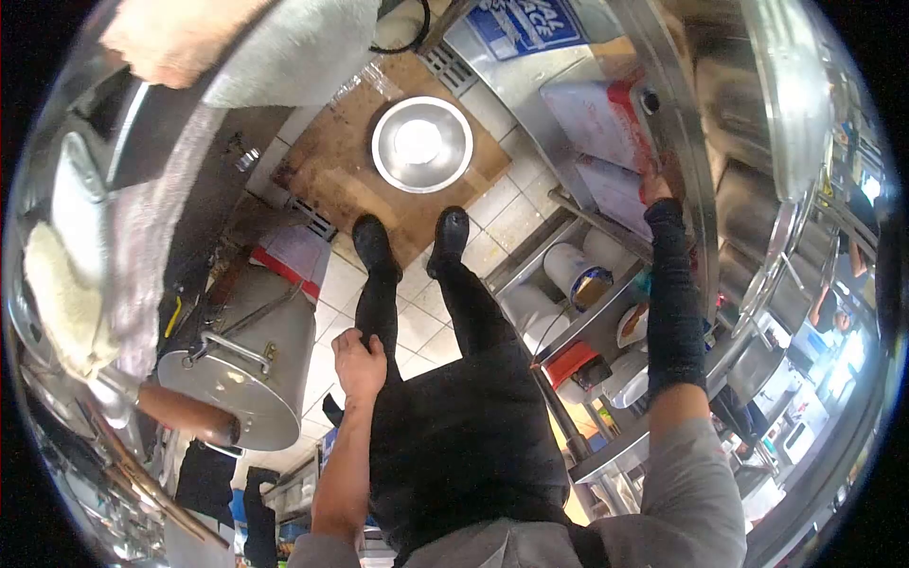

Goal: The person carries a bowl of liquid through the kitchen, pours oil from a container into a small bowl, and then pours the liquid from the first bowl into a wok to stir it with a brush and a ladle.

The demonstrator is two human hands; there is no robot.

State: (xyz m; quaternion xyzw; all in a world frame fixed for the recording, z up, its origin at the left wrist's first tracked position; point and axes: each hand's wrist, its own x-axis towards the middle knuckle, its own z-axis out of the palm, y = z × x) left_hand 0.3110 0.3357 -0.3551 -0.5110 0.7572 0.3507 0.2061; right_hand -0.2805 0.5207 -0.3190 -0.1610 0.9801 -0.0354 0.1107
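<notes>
My left hand [360, 367] hangs beside my left thigh, its fingers loosely bent and the thumb apart, with nothing visible in it. My right arm, in a black sleeve, reaches out to the right. At its end, my right hand [655, 187] is closed at the edge of a white cutting board [592, 118] with a red border, standing among the steel shelving; some fingers are hidden. A second pale board [614, 194] stands next to it. On the floor before my shoes, a round steel bowl [422, 144] rests on a brown board [322, 156].
A large metal pot [270, 346] stands to my left, near a wooden handle [189, 414]. Cloths [294, 52] hang at the upper left. White tubs [573, 270] and a red container [571, 360] sit on the lower shelf at right. White tiles [426, 322] cover the floor.
</notes>
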